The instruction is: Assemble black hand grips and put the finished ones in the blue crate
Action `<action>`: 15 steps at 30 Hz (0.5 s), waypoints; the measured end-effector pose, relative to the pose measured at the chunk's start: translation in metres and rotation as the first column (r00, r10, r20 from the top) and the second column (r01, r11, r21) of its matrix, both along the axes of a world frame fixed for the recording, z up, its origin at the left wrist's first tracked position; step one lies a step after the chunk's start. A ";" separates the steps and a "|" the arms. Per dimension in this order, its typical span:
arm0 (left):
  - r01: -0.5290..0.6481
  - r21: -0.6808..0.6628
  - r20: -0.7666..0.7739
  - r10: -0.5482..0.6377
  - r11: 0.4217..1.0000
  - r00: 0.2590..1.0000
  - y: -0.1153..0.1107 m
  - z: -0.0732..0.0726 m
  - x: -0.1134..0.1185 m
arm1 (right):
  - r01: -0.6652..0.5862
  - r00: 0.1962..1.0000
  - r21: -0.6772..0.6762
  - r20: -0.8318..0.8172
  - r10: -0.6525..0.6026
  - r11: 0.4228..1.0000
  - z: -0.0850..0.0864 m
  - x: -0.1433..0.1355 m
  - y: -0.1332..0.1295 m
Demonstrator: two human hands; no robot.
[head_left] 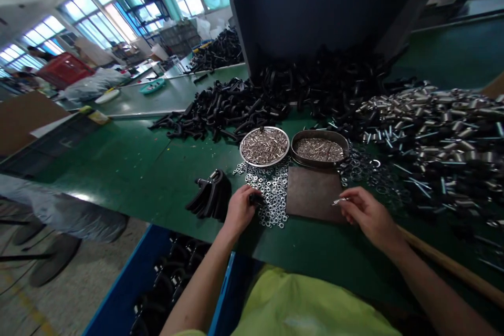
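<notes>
My left hand (241, 209) is closed around a small black part (256, 199), just over the left side of a spread of loose metal nuts (275, 197). Between the thumb and fingers of my right hand (368, 216) is a small ridged silvery piece that looks like a spring (339, 201). It sits above the right edge of a flat brown plate (314, 193). Left of my left hand stands a bunch of curved black parts (212, 194) with a metal piece on top.
Behind the nuts are a round dish (241, 153) and an oval tin (296, 159) of small metal pieces. Black parts (224, 107) spill from a large grey bin (307, 10). Metal sleeves and pins (441, 115) cover the right. A blue crate (118, 294) stands below.
</notes>
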State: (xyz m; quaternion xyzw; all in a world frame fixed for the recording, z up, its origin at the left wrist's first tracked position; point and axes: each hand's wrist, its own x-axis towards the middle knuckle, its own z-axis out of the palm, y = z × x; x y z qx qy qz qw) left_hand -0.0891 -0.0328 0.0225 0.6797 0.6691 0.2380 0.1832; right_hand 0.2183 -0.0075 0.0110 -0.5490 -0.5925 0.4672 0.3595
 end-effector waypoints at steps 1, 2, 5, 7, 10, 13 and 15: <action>0.023 -0.036 0.027 -0.022 0.999 0.999 -0.009 0.000 0.001 | -0.013 1.000 -0.003 0.004 0.013 1.000 -0.002 0.000 -0.003; 0.045 -0.073 0.032 -0.042 0.996 0.999 -0.018 -0.001 0.002 | -0.030 1.000 -0.005 0.006 0.030 1.000 -0.004 -0.001 -0.006; 0.058 -0.144 -0.044 -0.064 0.988 0.997 -0.042 -0.011 0.006 | -0.085 0.996 -0.010 -0.016 0.085 0.996 -0.009 -0.006 -0.014; 0.039 -0.154 -0.111 -0.057 0.987 0.992 -0.054 -0.018 0.009 | -0.108 0.994 -0.020 -0.029 0.107 0.994 -0.010 -0.012 -0.018; 0.051 -0.163 -0.176 -0.079 0.985 0.981 -0.059 -0.023 0.012 | -0.133 0.991 -0.020 -0.013 0.133 0.991 -0.008 -0.020 -0.022; 0.087 -0.192 -0.192 -0.124 0.978 0.974 -0.058 -0.022 0.011 | -0.185 0.982 0.003 0.029 0.185 0.983 -0.003 -0.027 -0.025; 0.109 -0.196 -0.171 -0.143 0.974 0.975 -0.055 -0.019 0.010 | -0.210 0.977 0.003 0.026 0.210 0.978 -0.001 -0.030 -0.026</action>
